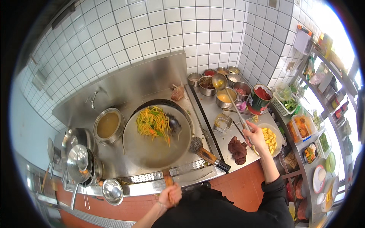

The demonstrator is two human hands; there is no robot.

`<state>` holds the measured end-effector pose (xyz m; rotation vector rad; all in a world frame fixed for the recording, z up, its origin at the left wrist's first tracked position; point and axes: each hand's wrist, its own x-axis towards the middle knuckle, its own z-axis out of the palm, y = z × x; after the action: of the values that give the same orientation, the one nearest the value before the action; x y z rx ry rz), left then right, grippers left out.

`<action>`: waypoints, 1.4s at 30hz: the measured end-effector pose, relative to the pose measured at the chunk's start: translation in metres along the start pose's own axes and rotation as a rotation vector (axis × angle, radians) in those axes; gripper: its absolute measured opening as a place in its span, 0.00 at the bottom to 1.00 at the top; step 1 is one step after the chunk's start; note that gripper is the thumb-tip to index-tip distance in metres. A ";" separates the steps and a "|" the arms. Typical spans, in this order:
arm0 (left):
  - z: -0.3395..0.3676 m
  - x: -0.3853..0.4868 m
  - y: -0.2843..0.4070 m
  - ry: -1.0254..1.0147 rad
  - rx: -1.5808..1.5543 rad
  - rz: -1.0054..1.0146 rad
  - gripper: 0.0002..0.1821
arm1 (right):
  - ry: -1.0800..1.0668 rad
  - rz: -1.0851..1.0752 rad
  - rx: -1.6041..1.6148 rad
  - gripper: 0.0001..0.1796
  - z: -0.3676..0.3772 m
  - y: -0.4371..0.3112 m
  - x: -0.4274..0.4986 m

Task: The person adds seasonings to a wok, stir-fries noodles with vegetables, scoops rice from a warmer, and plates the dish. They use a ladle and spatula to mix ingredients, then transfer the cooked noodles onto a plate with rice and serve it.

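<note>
My left hand (170, 195) grips the wooden handle (168, 179) of a large wok (148, 154) on the stove. Shredded vegetables (153, 122), orange, yellow and green, lie bunched toward the wok's far side, beside a dark patch of its surface. In my right hand (254, 136) is a long-handled metal ladle (219, 81), stretched out over the seasoning pots. Its bowl holds some yellowish liquid and hangs above a steel pot of yellow liquid (225, 97); whether they touch I cannot tell. A brown cloth (237, 150) lies on the counter, left of my right hand.
A pot of cloudy liquid (108, 124) stands left of the wok, with strainers (78, 164) farther left. A wok brush (209, 155) lies on the right stove edge. A large red-filled can (259, 99) and a bowl of yellow chunks (269, 139) flank my right arm. Shelves (306, 171) line the right.
</note>
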<state>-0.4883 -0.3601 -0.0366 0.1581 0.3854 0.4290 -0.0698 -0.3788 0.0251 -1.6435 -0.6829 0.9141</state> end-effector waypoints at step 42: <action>-0.096 0.060 0.069 -0.030 -0.210 0.166 0.05 | -0.322 0.216 0.550 0.15 -0.028 -0.014 0.039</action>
<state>-0.5018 -0.2651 -0.1283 -0.0081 0.2964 0.6264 -0.0247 -0.3582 0.0331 -1.1006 -0.4146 1.4010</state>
